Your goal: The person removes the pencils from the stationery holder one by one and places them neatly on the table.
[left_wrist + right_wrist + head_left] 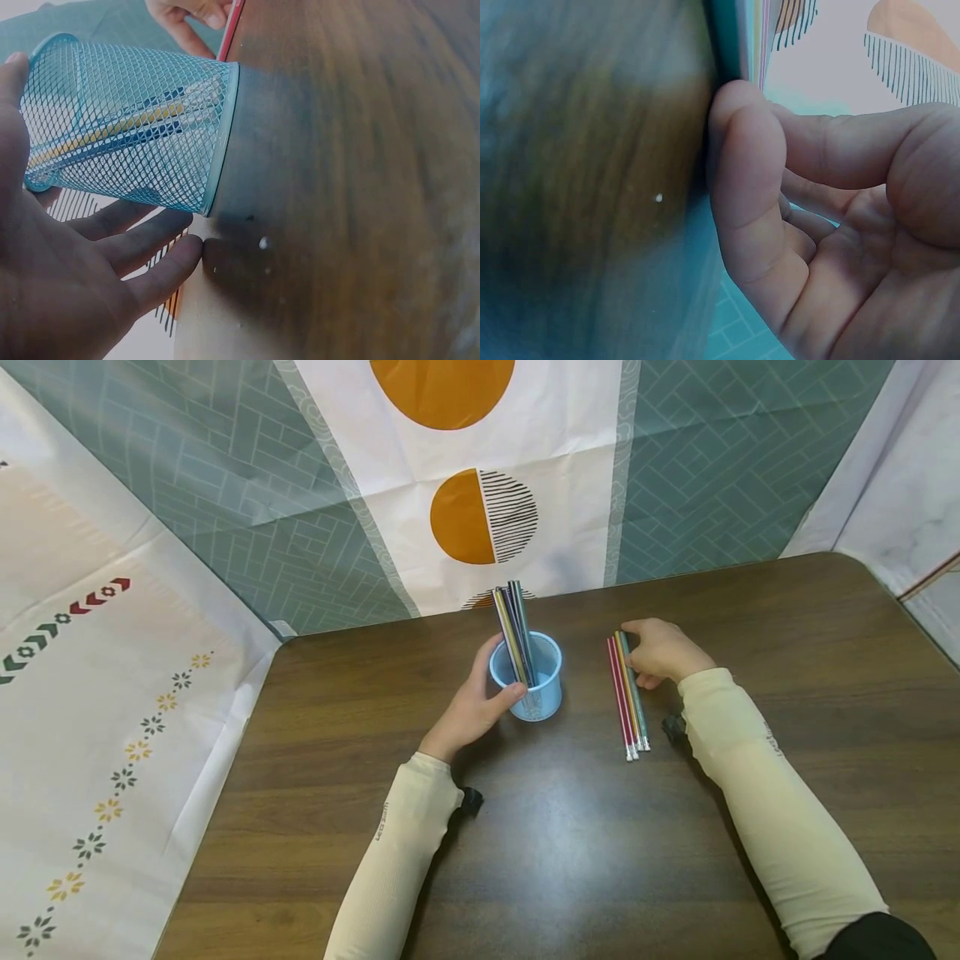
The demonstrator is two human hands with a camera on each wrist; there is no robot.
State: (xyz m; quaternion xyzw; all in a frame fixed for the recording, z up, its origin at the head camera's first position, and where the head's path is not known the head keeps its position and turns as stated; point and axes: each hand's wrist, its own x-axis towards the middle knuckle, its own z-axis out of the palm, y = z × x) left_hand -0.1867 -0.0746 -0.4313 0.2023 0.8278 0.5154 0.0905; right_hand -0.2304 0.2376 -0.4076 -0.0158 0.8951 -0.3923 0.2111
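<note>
In the head view my left hand [468, 706] holds a light blue mesh pencil cup [545, 693], thumb on its near side. Several striped and dark pencils [516, 635] lean in the cup, with their tops above the rim. The left wrist view shows silver ends of the pencils [199, 97] through the mesh, low in the cup. My right hand [663, 652] is at a row of pencils on the table, fingers curled at the far end of the green pencil [637, 714] on the right side. Red pencils [619, 693] and a yellow pencil [628, 685] lie beside it, eraser ends toward me.
The brown wooden table [555, 843] runs back to a patterned cloth [555, 427] hanging behind its far edge. A white cloth with flower prints [120, 727] hangs at the left.
</note>
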